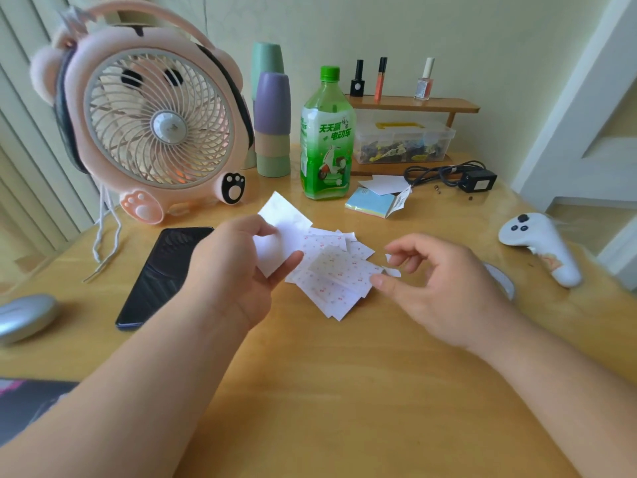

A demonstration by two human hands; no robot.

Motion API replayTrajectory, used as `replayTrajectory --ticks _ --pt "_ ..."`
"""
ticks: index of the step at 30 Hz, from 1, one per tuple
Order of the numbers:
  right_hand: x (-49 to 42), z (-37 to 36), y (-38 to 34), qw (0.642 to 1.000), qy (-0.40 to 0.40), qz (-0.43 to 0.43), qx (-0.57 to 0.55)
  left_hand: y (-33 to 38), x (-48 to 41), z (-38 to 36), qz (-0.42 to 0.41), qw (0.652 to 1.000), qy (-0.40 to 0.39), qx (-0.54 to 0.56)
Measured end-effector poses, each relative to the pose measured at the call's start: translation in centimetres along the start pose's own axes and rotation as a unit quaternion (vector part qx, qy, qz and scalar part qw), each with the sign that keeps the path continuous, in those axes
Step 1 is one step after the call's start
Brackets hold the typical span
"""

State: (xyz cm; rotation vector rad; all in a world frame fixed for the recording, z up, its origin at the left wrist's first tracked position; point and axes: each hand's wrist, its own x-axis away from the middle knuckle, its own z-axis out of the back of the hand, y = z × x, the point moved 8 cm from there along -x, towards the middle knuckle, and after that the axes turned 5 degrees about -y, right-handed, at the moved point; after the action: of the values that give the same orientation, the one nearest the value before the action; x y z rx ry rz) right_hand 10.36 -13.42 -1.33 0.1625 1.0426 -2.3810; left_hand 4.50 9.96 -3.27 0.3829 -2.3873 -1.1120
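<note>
Left grip [234,267] pinches white sheet [286,215]; right grip [441,281] hold unclear. Lift one piece off pile [334,281] edge, slowly.

The head view looks forward and down, close over the table [344,391].

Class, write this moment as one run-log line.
left hand holds white sheet | right hand at paper pile, grip unclear | paper pile on table, right of phone
</note>
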Motion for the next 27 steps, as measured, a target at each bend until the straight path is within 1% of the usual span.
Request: replayTrajectory --ticks 2,5,8,10,14,20,22,24,25,27 --pt "-0.1 -0.8 -0.9 0.996 -0.018 0.018 0.084 -0.3 -0.1 -0.1 0.008 1.0 -0.008 -0.011" --pt "-0.3 -1.8 -2.2 0.984 -0.013 0.036 0.175 -1.1 -0.2 -0.2 0.036 0.998 -0.016 -0.052" --pt "-0.5 -2.9 -2.7 0.972 -0.015 0.048 0.231 -2.1 0.0 -0.5 0.073 0.994 -0.028 -0.074" --pt "-0.5 -3.3 -2.6 0.969 -0.019 0.053 0.242 -2.6 0.0 -0.6 0.088 0.992 -0.037 -0.083" --pt "-0.7 -3.6 -2.2 0.975 -0.022 0.058 0.214 -3.1 -0.1 -0.6 0.09 0.991 -0.031 -0.093" --pt "-1.3 -2.9 -1.4 0.978 0.011 0.051 0.2 -3.6 -0.2 -0.7 0.107 0.987 -0.048 -0.106" --pt "-1.6 -1.8 -1.2 0.982 0.043 0.048 0.178 -3.5 -0.3 -0.7 0.105 0.987 -0.047 -0.113" --pt "-1.8 0.1 -1.1 0.981 0.094 0.034 0.163 -3.5 -0.3 -0.7 0.102 0.987 -0.047 -0.114" --pt "-1.8 1.4 -0.9 0.982 0.124 0.019 0.141 -3.4 -0.3 -0.7 0.099 0.987 -0.047 -0.114" --pt "-1.6 4.0 0.1 0.982 0.175 -0.036 0.053 -3.3 -0.4 -0.6 0.092 0.988 -0.043 -0.119"
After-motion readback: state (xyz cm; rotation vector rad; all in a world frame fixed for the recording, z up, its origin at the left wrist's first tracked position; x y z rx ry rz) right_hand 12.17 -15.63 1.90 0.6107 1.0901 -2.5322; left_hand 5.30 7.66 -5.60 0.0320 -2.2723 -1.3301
